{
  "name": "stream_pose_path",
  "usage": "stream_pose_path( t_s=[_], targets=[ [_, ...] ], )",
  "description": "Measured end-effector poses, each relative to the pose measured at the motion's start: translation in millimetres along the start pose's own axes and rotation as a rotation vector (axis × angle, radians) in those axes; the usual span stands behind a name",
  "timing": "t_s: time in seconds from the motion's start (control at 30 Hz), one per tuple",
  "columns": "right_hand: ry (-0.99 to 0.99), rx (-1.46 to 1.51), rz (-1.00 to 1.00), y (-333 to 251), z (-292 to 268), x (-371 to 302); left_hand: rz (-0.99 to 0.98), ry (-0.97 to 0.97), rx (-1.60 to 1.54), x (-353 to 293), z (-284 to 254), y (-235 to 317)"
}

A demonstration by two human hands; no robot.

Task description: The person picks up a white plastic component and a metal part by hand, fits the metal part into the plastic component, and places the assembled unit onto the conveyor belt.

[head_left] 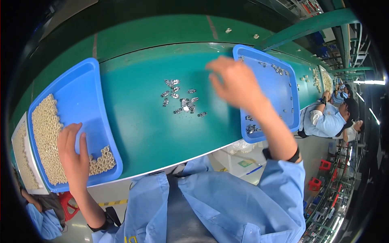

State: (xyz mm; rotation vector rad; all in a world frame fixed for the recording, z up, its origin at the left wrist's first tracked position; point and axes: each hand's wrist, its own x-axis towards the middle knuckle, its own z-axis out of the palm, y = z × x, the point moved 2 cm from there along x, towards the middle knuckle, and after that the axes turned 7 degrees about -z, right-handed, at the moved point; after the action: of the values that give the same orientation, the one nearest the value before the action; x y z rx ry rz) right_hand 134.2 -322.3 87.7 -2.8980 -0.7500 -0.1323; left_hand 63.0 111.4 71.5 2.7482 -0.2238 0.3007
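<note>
At the left, my left hand is over a blue tray of small cream-coloured ring-like parts. Its thumb and fingers stand apart, and nothing shows between them. Several small shiny metal pieces lie scattered mid-bench, with a small white bit among them. My right hand is raised between these pieces and a second blue tray, slightly blurred. Its thumb and index finger are spread, with nothing visible in them. More metal pieces lie in that right tray, partly behind my forearm.
The green bench runs across in front of me. A white tray of cream parts adjoins the left tray. A green metal frame rises at the far right. Co-workers sit along the right; red stools stand below.
</note>
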Motion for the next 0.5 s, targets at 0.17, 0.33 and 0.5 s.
stream_pose_path(
  t_s=[0.17, 0.33, 0.5],
  targets=[
    [0.123, 0.161, 0.059, -44, 50, -23, -0.082, 0.082, -0.007, -2, 0, -25],
    [0.21, 0.267, 0.23, -44, 65, -28, -0.181, 0.113, 0.051, -22, -13, -48],
    [0.336, 0.537, 0.376, -61, 64, -30, -0.301, 0.179, 0.269, -25, -14, -54]
  ],
)
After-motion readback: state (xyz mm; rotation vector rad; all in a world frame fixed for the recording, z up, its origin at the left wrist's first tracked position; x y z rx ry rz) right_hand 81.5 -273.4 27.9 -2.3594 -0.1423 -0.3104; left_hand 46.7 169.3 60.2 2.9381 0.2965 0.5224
